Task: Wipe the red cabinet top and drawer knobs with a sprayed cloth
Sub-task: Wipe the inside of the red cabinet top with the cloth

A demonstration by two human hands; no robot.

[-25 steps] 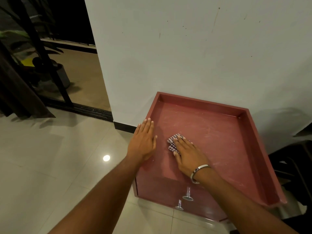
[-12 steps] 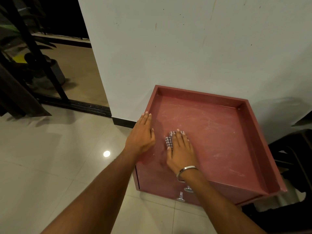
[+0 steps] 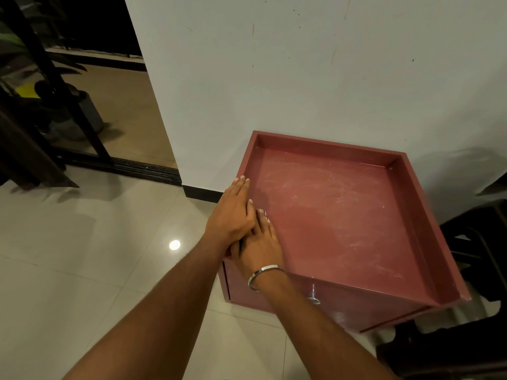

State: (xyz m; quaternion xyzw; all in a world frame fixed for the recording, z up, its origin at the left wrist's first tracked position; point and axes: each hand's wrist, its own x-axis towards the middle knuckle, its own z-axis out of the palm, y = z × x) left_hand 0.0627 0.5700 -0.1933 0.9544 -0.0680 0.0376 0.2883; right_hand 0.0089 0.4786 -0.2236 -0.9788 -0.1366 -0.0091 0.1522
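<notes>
The red cabinet [image 3: 337, 209] stands against the white wall, its recessed top streaked with pale dust. My left hand [image 3: 233, 212] lies flat on the cabinet's left rim, fingers together. My right hand [image 3: 260, 248], with a metal bangle on the wrist, presses the checked cloth [image 3: 264, 213] down on the top at the near left corner; only a small edge of cloth shows past my fingertips. The left hand overlaps the right hand's fingers. One metal drawer knob [image 3: 314, 298] shows on the front below my right forearm.
A white wall [image 3: 301, 78] backs the cabinet. Glossy floor tiles [image 3: 96, 256] spread to the left, leading to a sliding door track [image 3: 131, 165] and a dark opening with plants. Dark furniture [image 3: 472, 270] crowds the cabinet's right side.
My right hand has slid the cloth leftward across the top to the left rim, ending partly under my left hand. The left hand stayed on the rim. The camera shifted slightly.
</notes>
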